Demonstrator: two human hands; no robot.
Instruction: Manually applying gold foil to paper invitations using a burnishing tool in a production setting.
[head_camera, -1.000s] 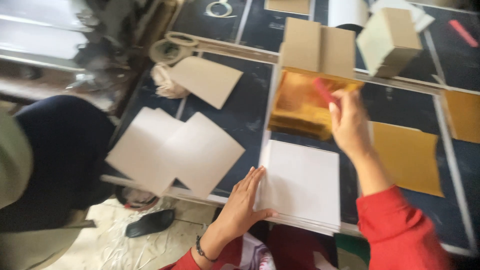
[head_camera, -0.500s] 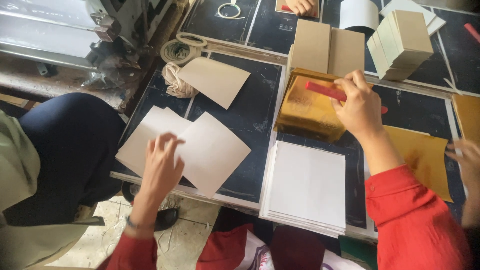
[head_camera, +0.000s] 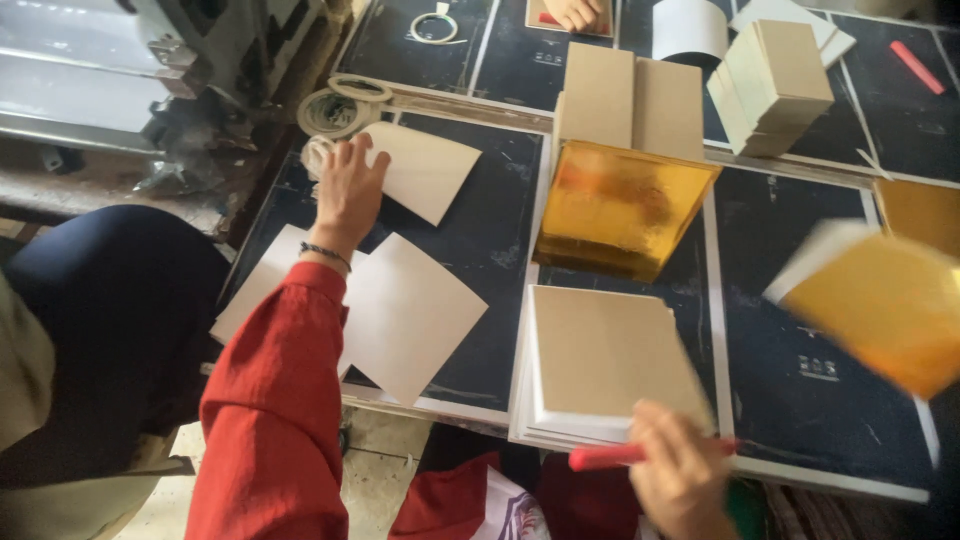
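Dark work table (head_camera: 480, 230) with pale seam lines, cluttered with card and foil. Biggest thing near the right hand (head_camera: 685, 480) is the stack of white boards (head_camera: 600, 365) just above it, topped with a tan sheet. Up past that sits a gold foil pile (head_camera: 620, 205). Left hand (head_camera: 345, 190) reaches far out, fingers spread flat on a cream sheet (head_camera: 425, 170). Right hand's wrapped around a red stick (head_camera: 610, 457), long axis lying sideways, free end pointing left over the stack's near edge.
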